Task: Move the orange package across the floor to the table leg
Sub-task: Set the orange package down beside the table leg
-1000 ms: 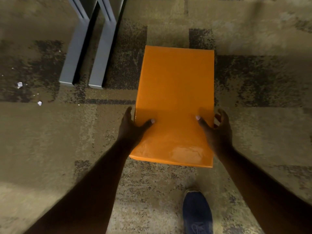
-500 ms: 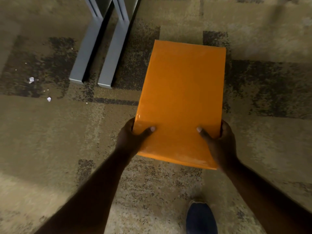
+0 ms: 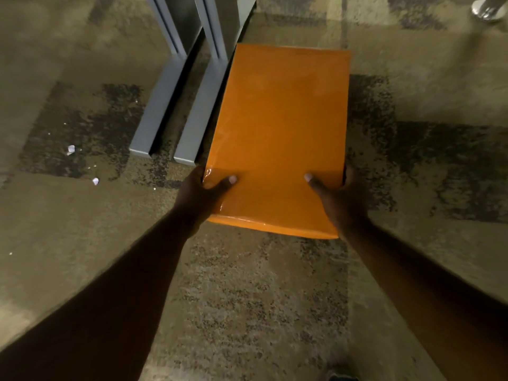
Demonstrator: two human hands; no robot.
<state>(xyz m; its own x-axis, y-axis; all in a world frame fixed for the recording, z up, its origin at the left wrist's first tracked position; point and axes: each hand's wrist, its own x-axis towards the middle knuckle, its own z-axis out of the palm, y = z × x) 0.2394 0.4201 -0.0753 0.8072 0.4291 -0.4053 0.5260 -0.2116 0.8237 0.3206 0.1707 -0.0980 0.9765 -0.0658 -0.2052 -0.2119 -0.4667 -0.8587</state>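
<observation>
A flat, glossy orange package (image 3: pixel 280 127) is held in both my hands over the patterned carpet. My left hand (image 3: pixel 203 196) grips its near left corner with the thumb on top. My right hand (image 3: pixel 338 199) grips the near right edge the same way. The package's left edge lies right beside the nearer of two grey metal table legs (image 3: pixel 203 111), and covers part of its foot. A second grey leg (image 3: pixel 162 100) stands just left of that one. Whether the package touches the floor or the leg I cannot tell.
Small white scraps (image 3: pixel 71 149) lie on the carpet at the left. A shiny metal base (image 3: pixel 486 9) shows at the top right corner. The toe of a dark shoe (image 3: pixel 341 376) sits at the bottom edge.
Both hands closed on the package and carried it forward and left, from open carpet to right beside the grey legs. The view has moved closer to the legs.
</observation>
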